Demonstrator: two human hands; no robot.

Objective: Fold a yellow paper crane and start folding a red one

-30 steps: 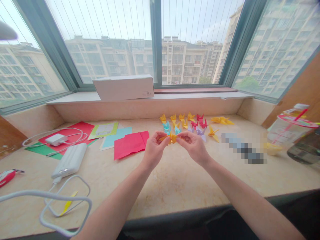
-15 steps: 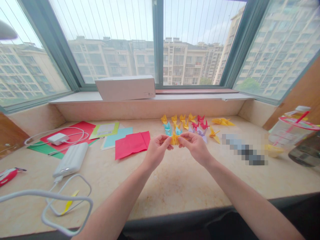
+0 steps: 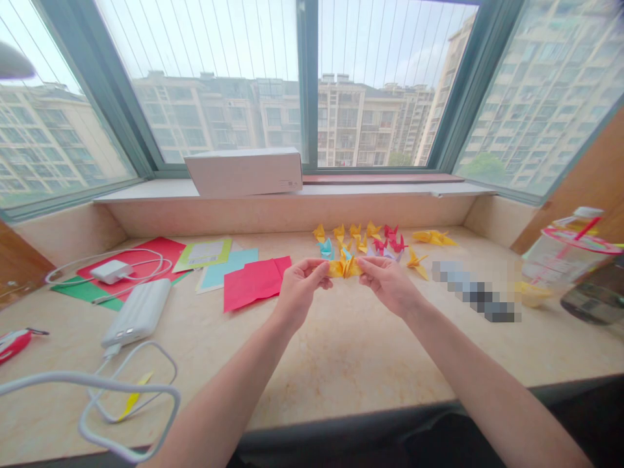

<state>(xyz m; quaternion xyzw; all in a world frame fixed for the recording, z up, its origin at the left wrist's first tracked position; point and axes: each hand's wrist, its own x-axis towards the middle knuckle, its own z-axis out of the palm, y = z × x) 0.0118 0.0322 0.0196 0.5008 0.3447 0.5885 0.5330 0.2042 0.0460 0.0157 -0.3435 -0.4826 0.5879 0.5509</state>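
Both hands hold a small orange paper crane (image 3: 344, 267) just above the beige marble counter (image 3: 341, 351). My left hand (image 3: 298, 290) pinches its left wing tip. My right hand (image 3: 387, 284) pinches the right wing tip, so the wings are spread sideways. Right behind the crane stands a group of several folded paper cranes (image 3: 363, 239) in yellow, red, blue and lilac. Flat red paper sheets (image 3: 256, 281) lie just left of my left hand.
At the left lie a white power bank (image 3: 138, 312), a charger with cable (image 3: 111, 270), a thick white cable loop (image 3: 92, 390) and coloured sheets (image 3: 214, 257). A white box (image 3: 244, 171) rests on the window sill. A plastic cup with red lid (image 3: 560, 257) stands at the right.
My hands first drew together on the crane, then moved apart and rose slightly, so its wings are now pulled out sideways.
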